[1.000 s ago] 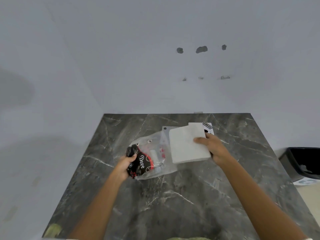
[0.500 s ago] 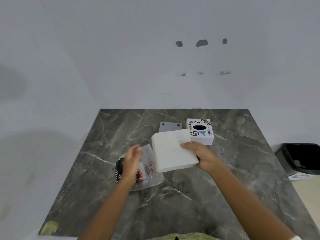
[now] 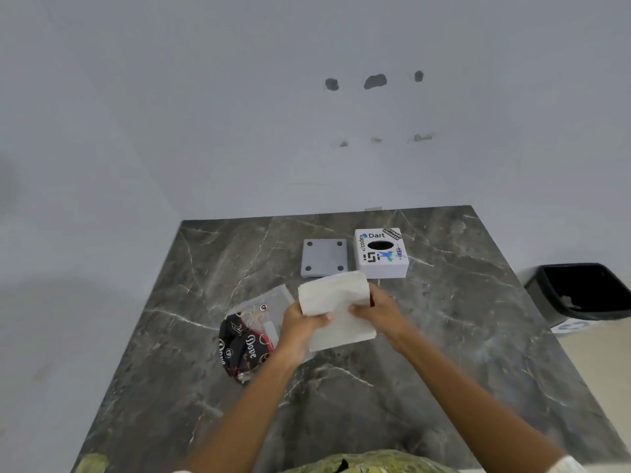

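A white stack of tissues (image 3: pixel 336 303) is held above the dark marble table (image 3: pixel 444 336). My left hand (image 3: pixel 302 324) grips its left edge, thumb on top. My right hand (image 3: pixel 379 310) grips its right side. The empty clear plastic wrapper with a black and red Dove print (image 3: pixel 247 339) lies on the table to the left of my hands. A white tissue box (image 3: pixel 380 254) with stickers and an oval slot stands at the back. Beside it lies a grey square plate (image 3: pixel 324 257) with four holes.
A black waste bin (image 3: pixel 580 291) stands on the floor to the right of the table. A white wall runs behind the table's far edge. The table's left edge drops to a pale floor.
My left hand let go of the wrapper and took hold of the tissue stack's left edge. The stack moved slightly toward me, and the wrapper now lies on the table.
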